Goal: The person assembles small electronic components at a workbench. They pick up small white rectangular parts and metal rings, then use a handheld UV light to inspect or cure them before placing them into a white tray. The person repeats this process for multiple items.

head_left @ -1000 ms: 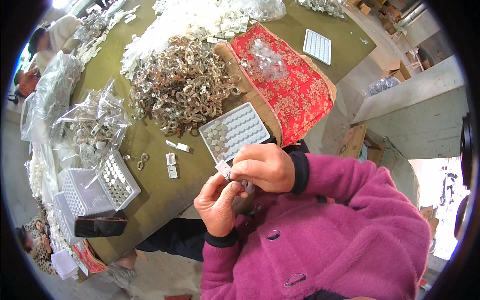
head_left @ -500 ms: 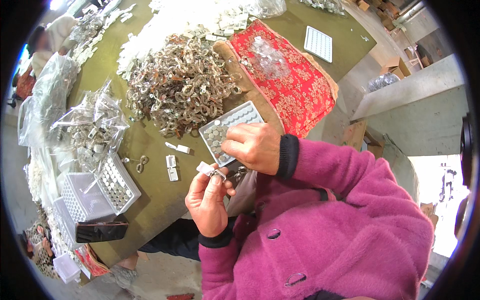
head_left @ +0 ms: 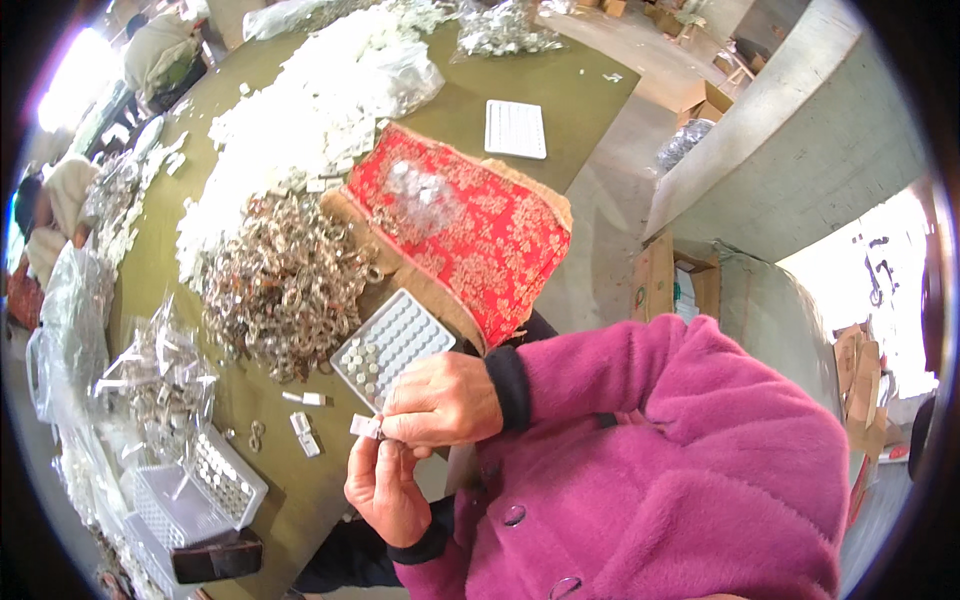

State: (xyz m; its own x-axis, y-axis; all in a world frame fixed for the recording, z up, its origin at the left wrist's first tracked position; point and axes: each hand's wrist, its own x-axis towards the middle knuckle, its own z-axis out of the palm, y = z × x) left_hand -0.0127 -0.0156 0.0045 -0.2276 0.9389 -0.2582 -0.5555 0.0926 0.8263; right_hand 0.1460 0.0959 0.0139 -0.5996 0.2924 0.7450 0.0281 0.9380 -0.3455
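Observation:
Between the fingertips of my left hand is a small white plastic case, pinched at its lower side. My right hand is closed with its fingertips against that case; whatever it pinches is hidden by the fingers. Just beyond my right hand lies a white tray with round pockets, and small round silvery discs sit in its left part. Nearby on the table are an opened white case and another small white piece.
A large heap of coiled cords and a pile of white pieces cover the table's far left. Beyond the tray lies red floral cloth; farther off is a second tray. Bagged parts, a filled tray and a phone stand left.
My right hand has moved from the discs in the tray to the white case in my left hand. The whole view has shifted, with the table things now further left and lower.

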